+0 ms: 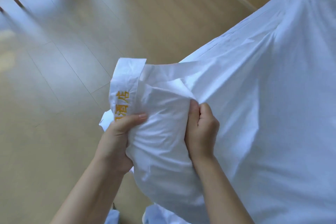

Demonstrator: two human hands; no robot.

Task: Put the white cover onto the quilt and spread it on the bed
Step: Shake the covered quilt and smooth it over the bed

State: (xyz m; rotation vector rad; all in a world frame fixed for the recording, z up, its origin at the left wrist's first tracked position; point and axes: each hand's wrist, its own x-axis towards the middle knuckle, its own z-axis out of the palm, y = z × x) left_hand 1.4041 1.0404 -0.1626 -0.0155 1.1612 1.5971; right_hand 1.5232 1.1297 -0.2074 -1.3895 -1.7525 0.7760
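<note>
The left hand (pixel 119 138) and right hand (pixel 201 132) grip a bunched, seemingly stuffed corner of the white cover (pixel 163 143).

The cover (pixel 254 96) is plain white, with yellow embroidered characters (pixel 121 104) on its folded hem. The floor (pixel 72 42) is pale beige wood planks.

1 L hand (pixel 116 138), 1 R hand (pixel 201 132), 1 white cover (pixel 263 114).

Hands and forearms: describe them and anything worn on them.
Left hand and right hand are bare: no gloves, rings or watch visible. Both forearms are uncovered to the frame's edge, no sleeve showing. The visible nails are short and unpainted.
</note>
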